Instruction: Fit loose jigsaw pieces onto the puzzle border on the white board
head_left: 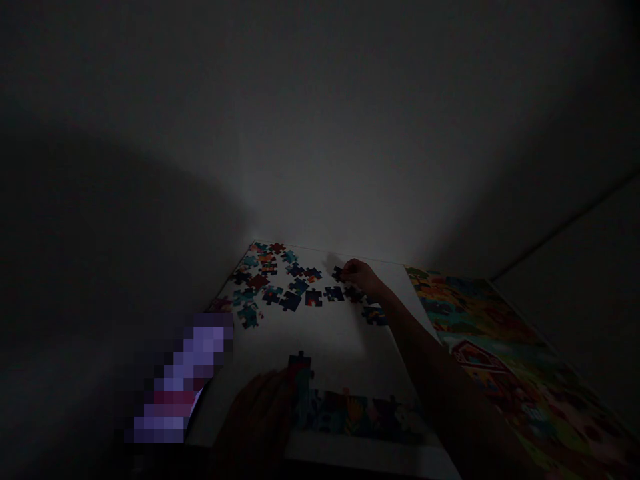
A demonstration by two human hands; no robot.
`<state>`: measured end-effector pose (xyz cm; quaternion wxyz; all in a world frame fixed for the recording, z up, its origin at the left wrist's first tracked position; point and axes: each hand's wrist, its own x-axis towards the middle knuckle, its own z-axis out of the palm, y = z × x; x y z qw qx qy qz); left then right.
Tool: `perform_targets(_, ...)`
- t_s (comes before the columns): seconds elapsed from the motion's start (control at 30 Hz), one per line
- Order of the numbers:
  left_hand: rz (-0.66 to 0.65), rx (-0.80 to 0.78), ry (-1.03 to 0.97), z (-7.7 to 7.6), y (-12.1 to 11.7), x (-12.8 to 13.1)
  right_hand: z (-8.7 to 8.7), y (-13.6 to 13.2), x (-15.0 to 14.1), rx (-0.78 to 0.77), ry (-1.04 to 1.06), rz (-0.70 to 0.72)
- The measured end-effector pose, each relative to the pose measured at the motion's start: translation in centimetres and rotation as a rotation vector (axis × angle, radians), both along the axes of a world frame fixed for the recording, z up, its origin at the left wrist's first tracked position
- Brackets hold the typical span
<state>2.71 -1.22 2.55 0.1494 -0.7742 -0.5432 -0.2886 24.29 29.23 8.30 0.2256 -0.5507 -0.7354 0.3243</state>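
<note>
Poor light; edges are blurring into the white tabletop (pixel 310 337). My right hand (pixel 361 275) is reaching to the far side, thumb and finger pinching the edge of a dark puzzle piece (pixel 337 273); whether the piece is lying flat or tipping up, I cannot tell. It is sitting off the left of my fingertips, looking roughly square, so I am finding no clear long axis. Loose pieces (pixel 290 301) are spreading leftward from there, a few lying just on the near side of my fingers. What matters is the gap: the joined strip (pixel 350 412) is running left to right along the near edge, its long axis crossing in front of me, well apart from the pinched piece, with bare white between. My left hand (pixel 257 403) is the nearer one to the strip, resting palm down with fingers extended, clasping nothing that I am seeing, fingertips touching the strip's left end, where a red-and-teal section (pixel 300 373) is standing out toward the far side. My right forearm is crossing beside a picture sheet (pixel 450 313).
</note>
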Motion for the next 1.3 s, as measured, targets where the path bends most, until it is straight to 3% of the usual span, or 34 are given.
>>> perform_targets(0.13,0.030,-0.088,-0.033,0.2,-0.3,0.4,0.9,-4.2,-0.6,-0.172,0.216,0.320)
perform_targets(0.2,0.018,-0.099,-0.044,0.4,-0.4,0.5,0.2,-6.5,-1.5,-0.333,0.318,0.526)
perform_targets(0.27,0.006,-0.114,-0.044,0.6,-0.4,0.5,-1.0,-8.5,-2.8,-0.440,0.372,0.617)
perform_targets(0.37,-0.002,-0.116,-0.071,1.0,-0.3,0.6,-2.9,-10.4,-4.8,-0.513,0.460,0.598)
perform_targets(0.47,0.015,-0.094,-0.124,1.2,-0.4,1.0,-3.7,-11.0,-6.1,-0.491,0.498,0.578)
perform_targets(0.9,0.032,-0.105,-0.119,1.1,-0.3,1.1,-2.9,-11.6,-5.9,-0.267,0.350,0.588)
perform_targets(1.13,0.029,-0.161,-0.135,1.3,-0.3,1.2,-3.3,-12.2,-5.9,-0.035,0.172,0.586)
perform_targets(1.3,0.016,-0.129,-0.144,1.3,-0.3,1.2,-2.9,-12.0,-5.3,-0.042,0.166,0.623)
